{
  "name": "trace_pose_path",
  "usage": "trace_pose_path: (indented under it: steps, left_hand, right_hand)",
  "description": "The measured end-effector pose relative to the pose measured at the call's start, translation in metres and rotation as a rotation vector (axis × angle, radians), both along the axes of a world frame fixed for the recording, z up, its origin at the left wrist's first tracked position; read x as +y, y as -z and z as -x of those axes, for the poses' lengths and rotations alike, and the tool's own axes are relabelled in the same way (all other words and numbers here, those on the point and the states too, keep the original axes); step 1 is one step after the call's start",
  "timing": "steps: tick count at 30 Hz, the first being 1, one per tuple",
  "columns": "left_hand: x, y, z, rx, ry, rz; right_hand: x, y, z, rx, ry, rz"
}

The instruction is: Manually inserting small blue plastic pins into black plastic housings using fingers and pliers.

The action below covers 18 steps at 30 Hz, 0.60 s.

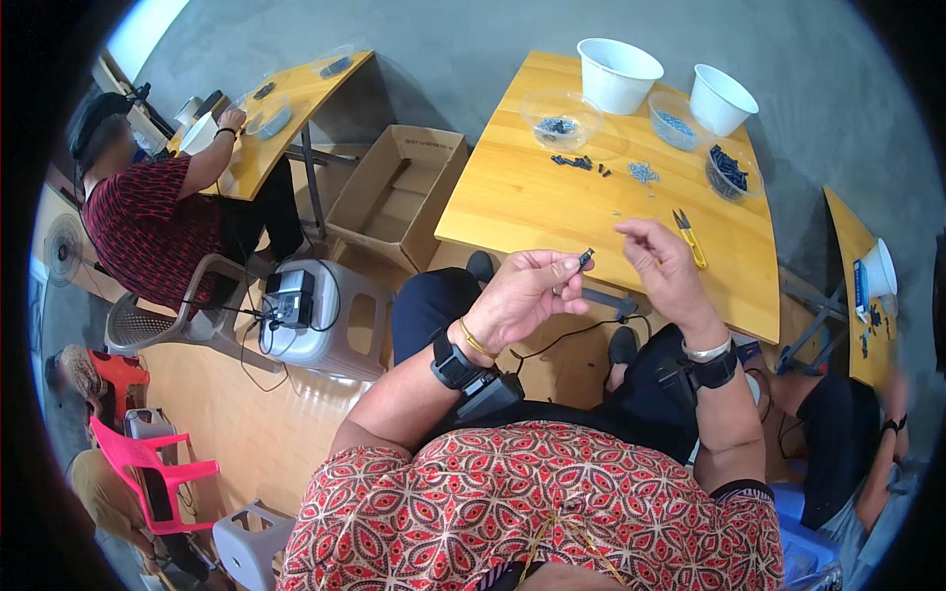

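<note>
My left hand (532, 291) pinches a small dark cylindrical part (586, 259) between thumb and fingers, just off the table's near edge. Beside it on the right, my right hand (665, 271) is raised with curved fingers apart from the thumb, and nothing shows in it. Yellow-handled snips (692, 239) lie on the wooden table (512, 207) close to my right hand. Farther back are a small pile of dark parts (572, 162) and a pile of tiny silvery pieces (642, 172). Dark parts (729, 169) fill a clear bowl on the right.
Two white tubs (619, 74) and clear bowls (675, 120) stand along the table's far side. An open cardboard box (399, 192) sits on the floor to the left, near a grey stool (330, 320) bearing a black device. Co-workers sit at tables on both sides.
</note>
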<state>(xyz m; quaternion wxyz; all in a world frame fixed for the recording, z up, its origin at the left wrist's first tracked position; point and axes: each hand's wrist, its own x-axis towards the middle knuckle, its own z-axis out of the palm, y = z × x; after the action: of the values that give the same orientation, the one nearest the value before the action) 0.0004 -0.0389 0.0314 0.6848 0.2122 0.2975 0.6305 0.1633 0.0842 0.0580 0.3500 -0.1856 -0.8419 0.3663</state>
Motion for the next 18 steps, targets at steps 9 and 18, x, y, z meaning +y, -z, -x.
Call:
trace_pose_path:
  steps: [9, 18]
  left_hand:
    - [0.014, 0.007, -0.002, 0.112, -0.085, 0.000]
    - [0.047, 0.026, -0.011, 0.180, -0.261, -0.046]
  right_hand:
    - [-0.003, 0.009, 0.015, -0.006, -0.145, -0.161]
    - [-0.004, 0.049, 0.025, 0.134, 0.137, -0.082]
